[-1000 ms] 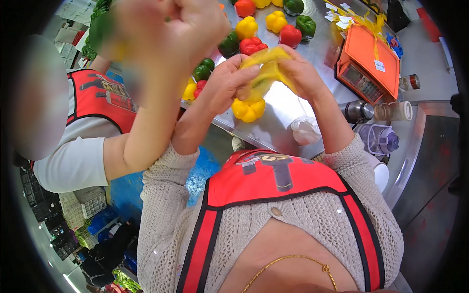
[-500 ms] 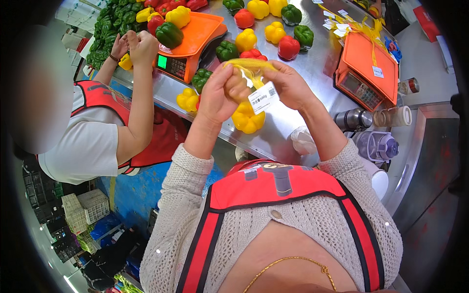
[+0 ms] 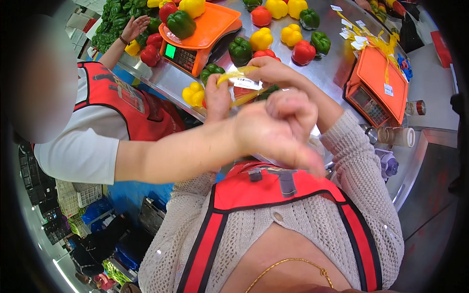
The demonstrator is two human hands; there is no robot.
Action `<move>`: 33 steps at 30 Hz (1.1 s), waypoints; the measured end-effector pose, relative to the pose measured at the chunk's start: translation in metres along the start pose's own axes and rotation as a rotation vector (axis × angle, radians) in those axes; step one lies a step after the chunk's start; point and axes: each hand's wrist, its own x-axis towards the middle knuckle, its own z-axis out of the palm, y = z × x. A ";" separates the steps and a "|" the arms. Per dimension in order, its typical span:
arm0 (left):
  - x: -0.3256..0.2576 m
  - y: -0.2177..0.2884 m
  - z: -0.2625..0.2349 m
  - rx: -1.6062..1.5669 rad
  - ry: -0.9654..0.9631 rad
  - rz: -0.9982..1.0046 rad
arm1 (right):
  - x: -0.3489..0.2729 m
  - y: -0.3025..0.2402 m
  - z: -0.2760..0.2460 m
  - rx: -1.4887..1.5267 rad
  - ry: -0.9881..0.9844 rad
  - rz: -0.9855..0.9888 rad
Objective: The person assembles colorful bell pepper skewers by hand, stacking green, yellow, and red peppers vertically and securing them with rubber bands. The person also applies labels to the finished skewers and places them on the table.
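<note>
Fingers of your left hand (image 3: 218,100) and right hand (image 3: 276,72) grasping yellow netting (image 3: 238,74) above desk's (image 3: 334,73) near edge; two-sided hold apparently spreads it.

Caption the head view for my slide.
Left hand and right hand hold yellow mesh netting beyond a co-worker's outstretched bare forearm.

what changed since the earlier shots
The co-worker's right hand has swung rightward from beside the left scale, coming across in front of the person. Nothing was visibly taken up or let go: the person's left hand and right hand still hold the yellow net. Both scales stayed put.
</note>
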 end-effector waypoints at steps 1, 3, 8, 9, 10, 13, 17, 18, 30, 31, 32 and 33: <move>-0.003 -0.013 0.000 0.293 0.120 0.054 | 0.009 -0.002 0.003 -0.154 0.027 0.010; -0.008 -0.038 0.001 0.881 0.327 0.138 | 0.025 0.000 0.010 -0.462 0.073 0.022; -0.006 -0.060 0.001 1.298 0.303 0.141 | 0.059 0.054 0.016 -0.897 0.120 0.001; -0.007 -0.057 0.000 1.318 0.262 0.108 | 0.062 0.054 0.018 -0.906 0.071 0.012; -0.006 -0.053 -0.001 1.337 0.221 0.079 | 0.064 0.054 0.018 -0.915 0.024 0.023; 0.001 -0.043 0.001 1.340 0.149 0.028 | 0.080 0.069 0.010 -0.931 -0.039 -0.024; 0.006 -0.037 0.000 1.205 0.214 0.147 | 0.079 0.070 -0.002 -0.841 0.083 -0.106; 0.005 -0.022 0.002 1.082 0.238 0.096 | 0.074 0.066 -0.005 -0.792 0.132 -0.120; -0.090 -0.002 0.022 -0.002 0.024 -0.273 | -0.105 0.060 0.078 0.577 0.377 0.170; -0.087 -0.002 0.022 -0.025 0.031 -0.297 | -0.102 0.067 0.085 0.628 0.406 0.176; -0.084 0.000 0.022 -0.047 0.039 -0.322 | -0.101 0.070 0.089 0.678 0.434 0.182; -0.082 0.001 0.022 -0.070 0.045 -0.342 | -0.102 0.072 0.088 0.698 0.395 0.169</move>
